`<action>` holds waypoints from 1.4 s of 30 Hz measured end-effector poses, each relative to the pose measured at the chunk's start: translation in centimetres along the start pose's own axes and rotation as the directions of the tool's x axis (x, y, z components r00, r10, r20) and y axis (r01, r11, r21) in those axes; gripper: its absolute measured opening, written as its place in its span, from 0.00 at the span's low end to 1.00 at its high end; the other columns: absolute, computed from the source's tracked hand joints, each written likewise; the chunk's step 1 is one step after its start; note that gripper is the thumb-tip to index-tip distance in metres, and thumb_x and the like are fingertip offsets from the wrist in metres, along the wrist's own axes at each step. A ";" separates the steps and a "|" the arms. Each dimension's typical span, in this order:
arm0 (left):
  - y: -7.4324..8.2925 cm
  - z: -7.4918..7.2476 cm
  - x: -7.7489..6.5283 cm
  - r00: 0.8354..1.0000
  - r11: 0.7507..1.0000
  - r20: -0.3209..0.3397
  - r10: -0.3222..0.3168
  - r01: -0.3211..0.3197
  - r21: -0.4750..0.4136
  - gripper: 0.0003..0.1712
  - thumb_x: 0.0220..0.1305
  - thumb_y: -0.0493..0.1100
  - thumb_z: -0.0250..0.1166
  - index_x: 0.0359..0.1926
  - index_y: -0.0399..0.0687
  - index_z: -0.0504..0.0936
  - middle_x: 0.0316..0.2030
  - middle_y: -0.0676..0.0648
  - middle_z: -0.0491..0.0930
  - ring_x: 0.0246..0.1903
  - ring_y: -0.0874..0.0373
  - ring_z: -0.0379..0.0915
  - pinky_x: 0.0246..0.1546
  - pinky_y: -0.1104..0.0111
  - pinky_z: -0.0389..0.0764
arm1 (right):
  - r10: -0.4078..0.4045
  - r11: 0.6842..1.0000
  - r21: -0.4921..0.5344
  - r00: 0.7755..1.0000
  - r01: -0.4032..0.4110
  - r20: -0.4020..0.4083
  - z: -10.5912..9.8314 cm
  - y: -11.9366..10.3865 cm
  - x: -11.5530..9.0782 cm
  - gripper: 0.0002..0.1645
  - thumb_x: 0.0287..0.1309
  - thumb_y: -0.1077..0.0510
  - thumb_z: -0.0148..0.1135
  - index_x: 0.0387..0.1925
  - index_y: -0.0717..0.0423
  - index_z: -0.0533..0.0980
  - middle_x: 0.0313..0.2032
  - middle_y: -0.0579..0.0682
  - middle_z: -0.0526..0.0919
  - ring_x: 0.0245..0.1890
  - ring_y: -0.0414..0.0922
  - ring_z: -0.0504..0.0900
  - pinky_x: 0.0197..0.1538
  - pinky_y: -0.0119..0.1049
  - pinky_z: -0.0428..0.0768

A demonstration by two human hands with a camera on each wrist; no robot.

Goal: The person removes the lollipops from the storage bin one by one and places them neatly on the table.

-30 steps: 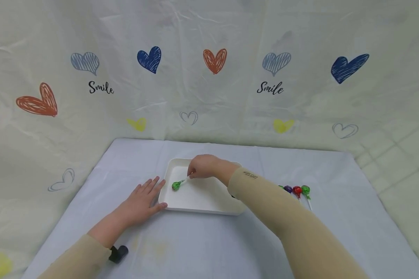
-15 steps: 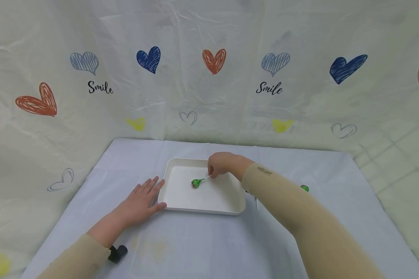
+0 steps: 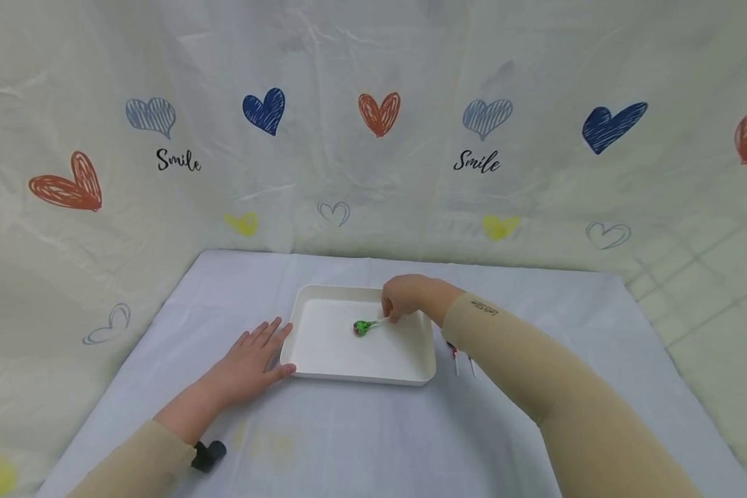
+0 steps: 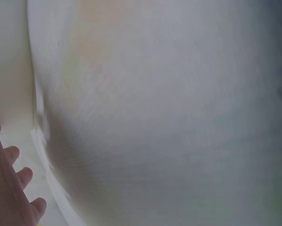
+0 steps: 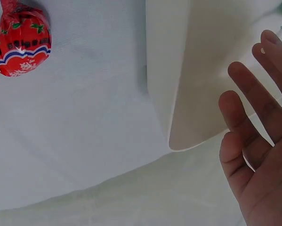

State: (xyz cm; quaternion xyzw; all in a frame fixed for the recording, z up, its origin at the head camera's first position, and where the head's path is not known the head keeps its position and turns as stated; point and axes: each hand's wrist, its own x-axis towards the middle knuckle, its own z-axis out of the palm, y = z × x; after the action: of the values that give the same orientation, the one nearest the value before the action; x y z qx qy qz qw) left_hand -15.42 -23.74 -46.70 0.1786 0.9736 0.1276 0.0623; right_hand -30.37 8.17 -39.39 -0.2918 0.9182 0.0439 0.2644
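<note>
A green-wrapped lollipop [image 3: 361,328] is in the white tray [image 3: 339,363], its white stick pointing right and slightly up. My right hand [image 3: 404,296] pinches the end of that stick over the tray's right half. In the right wrist view the right hand [image 5: 265,117] appears at the tray's edge, its thumb and index fingertips together and the other fingers loosely bent; a bit of green wrapper shows at the top right corner. Spread out flat, my left hand [image 3: 243,366] touches the tray's left side with thumb and fingertips.
Right of the tray, lollipop sticks [image 3: 456,364] poke out from behind my right forearm. A red-wrapped lollipop [image 5: 25,42] lies on the cloth outside the tray. By my left sleeve is a small black object [image 3: 208,456]. A heart-print curtain [image 3: 373,173] hangs behind the table.
My right hand has moved right across the tray, drawing the green lollipop along from the left side to the middle. The forearm now hides the lollipop heads at right. My left hand stays put.
</note>
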 end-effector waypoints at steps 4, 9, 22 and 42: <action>-0.1 0.1 -0.1 1.000 1.000 0.008 -0.004 0.004 -0.008 0.52 0.67 0.73 0.51 0.79 0.49 0.48 0.78 0.41 0.45 0.75 0.39 0.41 0.72 0.41 0.45 | -0.023 0.999 0.029 0.999 0.023 -0.028 -0.5 0.0 -0.2 0.10 0.61 0.51 0.69 0.44 0.44 0.85 0.40 0.40 0.82 0.43 0.40 0.78 0.51 0.39 0.79; -0.1 0.1 -0.1 1.000 1.000 0.001 0.001 -0.001 -0.010 0.52 0.67 0.73 0.51 0.79 0.49 0.49 0.78 0.41 0.45 0.75 0.39 0.42 0.71 0.40 0.45 | -0.032 0.997 0.069 0.998 0.037 -0.062 -1.1 -0.2 -0.5 0.11 0.61 0.51 0.69 0.45 0.43 0.85 0.40 0.39 0.81 0.43 0.40 0.78 0.49 0.38 0.79; -0.2 0.2 0.0 1.000 1.000 -0.014 0.006 -0.006 -0.011 0.52 0.67 0.72 0.52 0.79 0.49 0.49 0.77 0.40 0.46 0.75 0.38 0.43 0.71 0.40 0.46 | -0.088 0.990 0.106 0.993 0.096 -0.080 -1.9 -1.2 -0.9 0.18 0.61 0.51 0.69 0.53 0.44 0.83 0.45 0.41 0.82 0.47 0.41 0.78 0.53 0.38 0.78; -0.6 0.7 0.2 1.000 1.000 -0.019 0.003 -0.004 -0.012 0.53 0.66 0.74 0.51 0.79 0.49 0.50 0.78 0.41 0.46 0.75 0.39 0.42 0.71 0.40 0.45 | -0.173 0.983 0.042 0.981 0.177 -0.093 -0.9 -4.8 1.3 0.15 0.62 0.52 0.69 0.50 0.39 0.85 0.47 0.36 0.82 0.51 0.39 0.76 0.56 0.36 0.76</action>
State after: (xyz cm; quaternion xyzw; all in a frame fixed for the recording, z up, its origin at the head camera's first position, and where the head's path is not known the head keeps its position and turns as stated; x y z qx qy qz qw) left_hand -15.72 -24.05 -47.59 0.1788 0.9731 0.1352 0.0541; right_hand -29.01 3.35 -38.95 -0.3663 0.9006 -0.0153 0.2335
